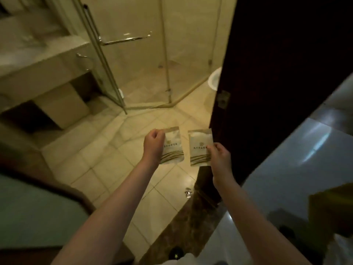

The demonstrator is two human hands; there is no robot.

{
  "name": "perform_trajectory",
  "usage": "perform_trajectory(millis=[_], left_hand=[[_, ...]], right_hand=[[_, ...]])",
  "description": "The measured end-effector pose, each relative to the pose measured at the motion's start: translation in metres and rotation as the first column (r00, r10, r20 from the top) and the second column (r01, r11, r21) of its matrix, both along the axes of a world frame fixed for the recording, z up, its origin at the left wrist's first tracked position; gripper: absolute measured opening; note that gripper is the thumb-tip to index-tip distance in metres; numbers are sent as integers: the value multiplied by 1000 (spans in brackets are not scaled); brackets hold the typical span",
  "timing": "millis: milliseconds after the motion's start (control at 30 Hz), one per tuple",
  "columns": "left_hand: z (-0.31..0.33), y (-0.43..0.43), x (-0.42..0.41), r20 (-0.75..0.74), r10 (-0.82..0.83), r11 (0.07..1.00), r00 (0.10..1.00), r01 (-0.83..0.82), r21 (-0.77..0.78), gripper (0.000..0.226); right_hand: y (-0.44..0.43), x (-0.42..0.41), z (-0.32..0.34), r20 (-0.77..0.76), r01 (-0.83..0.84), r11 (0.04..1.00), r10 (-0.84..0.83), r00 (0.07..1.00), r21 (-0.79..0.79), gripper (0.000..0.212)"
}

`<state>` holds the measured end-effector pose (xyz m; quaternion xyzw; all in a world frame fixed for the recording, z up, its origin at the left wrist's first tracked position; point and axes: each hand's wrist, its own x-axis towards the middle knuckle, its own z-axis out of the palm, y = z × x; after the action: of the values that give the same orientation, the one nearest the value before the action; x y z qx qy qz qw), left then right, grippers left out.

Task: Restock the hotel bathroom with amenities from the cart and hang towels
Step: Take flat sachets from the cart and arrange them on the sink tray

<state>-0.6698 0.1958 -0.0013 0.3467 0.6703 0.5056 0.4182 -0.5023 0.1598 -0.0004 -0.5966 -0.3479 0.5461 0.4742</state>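
I hold two flat white amenity packets with a small logo and olive stripes out over the bathroom floor. My left hand (153,145) is closed on the left edge of the left packet (174,145). My right hand (219,153) pinches the right edge of the right packet (199,148). Both packets hang upright, side by side, a small gap apart. A chrome towel bar (126,40) on the glass shower door is bare. The vanity counter (47,54) runs along the left.
A glass shower enclosure (145,73) stands ahead. A dark wooden door (277,73) stands open on the right, with part of a white toilet (214,79) behind its edge. A dark marble threshold (191,217) crosses the tiled floor (107,165).
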Motion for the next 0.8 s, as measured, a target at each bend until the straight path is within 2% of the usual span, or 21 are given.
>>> perform_trajectory(millis=[200, 367, 500, 667, 800], left_hand=[[-4, 32, -120, -30, 197, 980, 980, -197, -3, 25], [-11, 80, -202, 2, 334, 943, 943, -334, -9, 19], [-11, 133, -265, -4, 389, 921, 921, -389, -24, 24], [-1, 201, -348, -23, 472, 880, 881, -472, -43, 10], [2, 248, -418, -15, 559, 828, 829, -559, -50, 8]], right_hand=[[73, -118, -5, 7, -181, 983, 181, 983, -17, 19], [146, -208, -15, -23, -328, 945, 328, 944, -13, 20], [219, -279, -17, -38, -431, 902, 431, 901, 11, 22], [315, -374, -14, -47, -541, 841, 541, 839, 27, 16], [374, -450, -9, -27, -608, 793, 609, 793, 32, 18]])
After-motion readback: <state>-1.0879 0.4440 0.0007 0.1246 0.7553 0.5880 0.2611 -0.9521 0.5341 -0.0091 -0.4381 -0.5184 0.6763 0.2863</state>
